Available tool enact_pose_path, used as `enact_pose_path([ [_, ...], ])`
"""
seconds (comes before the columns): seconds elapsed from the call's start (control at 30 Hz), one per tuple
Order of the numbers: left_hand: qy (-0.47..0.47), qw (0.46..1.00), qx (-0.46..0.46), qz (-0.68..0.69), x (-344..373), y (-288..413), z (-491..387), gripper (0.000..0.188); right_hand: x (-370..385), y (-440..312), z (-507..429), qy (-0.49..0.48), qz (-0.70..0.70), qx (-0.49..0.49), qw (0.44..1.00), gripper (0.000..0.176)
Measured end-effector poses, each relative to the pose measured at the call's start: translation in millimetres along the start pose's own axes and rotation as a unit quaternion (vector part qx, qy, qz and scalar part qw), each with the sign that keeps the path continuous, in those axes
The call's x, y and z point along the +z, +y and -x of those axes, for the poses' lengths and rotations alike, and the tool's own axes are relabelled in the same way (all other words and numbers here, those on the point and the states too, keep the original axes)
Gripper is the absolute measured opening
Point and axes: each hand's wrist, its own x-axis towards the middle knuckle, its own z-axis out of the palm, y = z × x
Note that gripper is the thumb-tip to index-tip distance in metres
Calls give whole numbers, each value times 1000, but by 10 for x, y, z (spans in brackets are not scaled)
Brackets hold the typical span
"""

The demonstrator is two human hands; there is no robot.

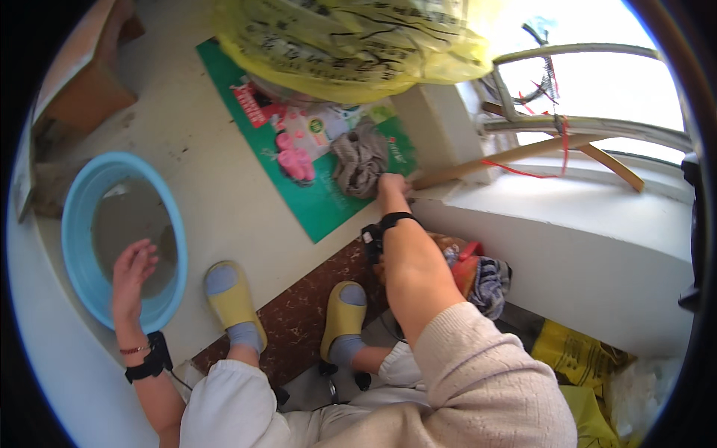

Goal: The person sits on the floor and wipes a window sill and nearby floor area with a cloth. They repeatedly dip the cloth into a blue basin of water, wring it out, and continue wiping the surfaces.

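My left hand [134, 266] hangs above a light blue plastic basin [70, 235] of murky water [126, 215]. Its fingers are apart, slightly curled, and hold nothing. My right hand [394, 183] reaches forward to the lower right edge of a crumpled grey-brown cloth [358, 159]. Its fingers are turned away from view, so a grip on the cloth cannot be made out. The cloth lies on a green printed sheet [327, 215] on the floor. A small pink item [295, 162] lies on the same sheet, left of the cloth.
A large yellow plastic bag [353, 50] with writing covers the sheet's far end. A wooden stick [504, 157] leans across the windowsill [582, 201]. Beside my right forearm sits a heap with a striped cloth [490, 285]. My feet wear yellow slippers [238, 299]. An orange-brown box-like object [92, 92] stands far left.
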Motion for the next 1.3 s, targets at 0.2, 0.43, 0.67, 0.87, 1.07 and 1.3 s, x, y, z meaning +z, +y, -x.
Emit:
enact_pose_path([
  [0.2, -5, 1000, 8, -11, 39, 19, 3, 30, -233, -14, 364, -43, -13, -119, 992, 27],
  [0.43, 12, 999, 44, -14, 135, 142, -56, 29, -517, -390, 1325, 96, -53, -292, 950, 27],
  [0.67, 8, 983, 146, -110, 184, 784, 82, 30, -1809, -1002, 2192, -157, -565, -286, 758, 32],
  [0.87, -27, 934, 325, -148, 327, 2144, 759, 24, -3530, -867, 2722, -350, -653, -258, 620, 33],
  [1.07, -30, 865, 467, -180, 819, 2960, 2005, 22, -4914, -596, 3099, -360, -682, -351, 531, 29],
  [1.3, -33, 808, 545, -221, 1201, 3346, 3001, 19, -5509, -97, 3000, -340, -734, -304, 503, 29],
])
